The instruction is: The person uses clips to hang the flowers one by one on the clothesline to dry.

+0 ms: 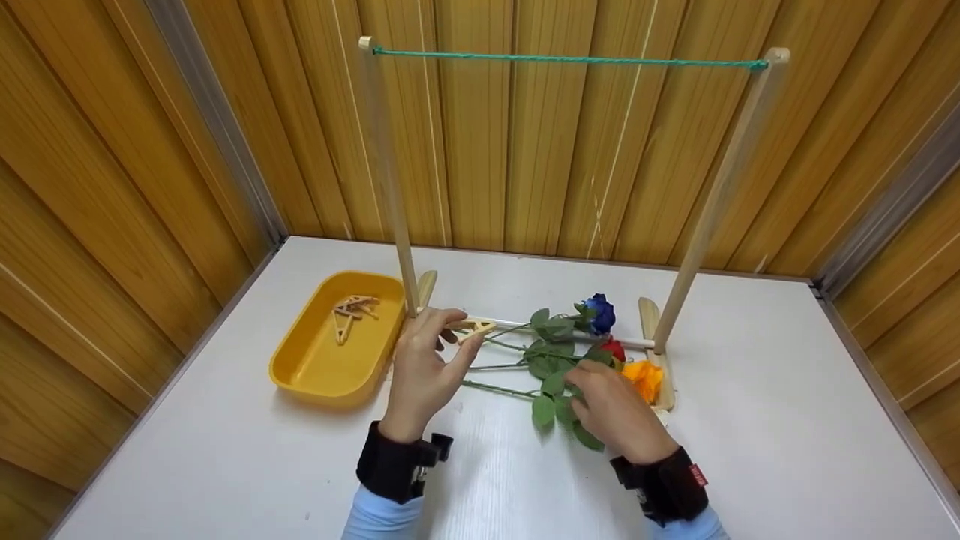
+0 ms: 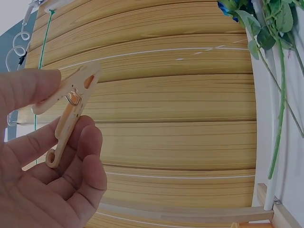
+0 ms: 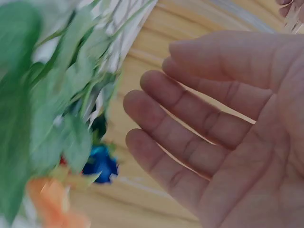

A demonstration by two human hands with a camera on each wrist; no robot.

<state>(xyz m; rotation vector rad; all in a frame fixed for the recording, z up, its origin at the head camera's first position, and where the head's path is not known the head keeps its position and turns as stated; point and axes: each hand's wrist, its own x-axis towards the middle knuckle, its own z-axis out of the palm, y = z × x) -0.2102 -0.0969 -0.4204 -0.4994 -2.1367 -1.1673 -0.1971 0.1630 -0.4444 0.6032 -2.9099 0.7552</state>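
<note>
My left hand pinches a wooden clothespin between thumb and fingers, its two legs spread apart in the left wrist view. Over the flower leaves hovers my right hand, holding nothing; the right wrist view shows its fingers loosely extended beside the foliage. Several artificial roses lie on the table with stems toward the left: a blue rose at the back, a red rose partly hidden by leaves, and an orange flower nearest the right hand. Their green leaves overlap in the middle.
A yellow tub at the left contains several clothespins. Behind the hands stands a wooden frame with a left post, a right post and a green cord tied across the top. A white rod joins the bases.
</note>
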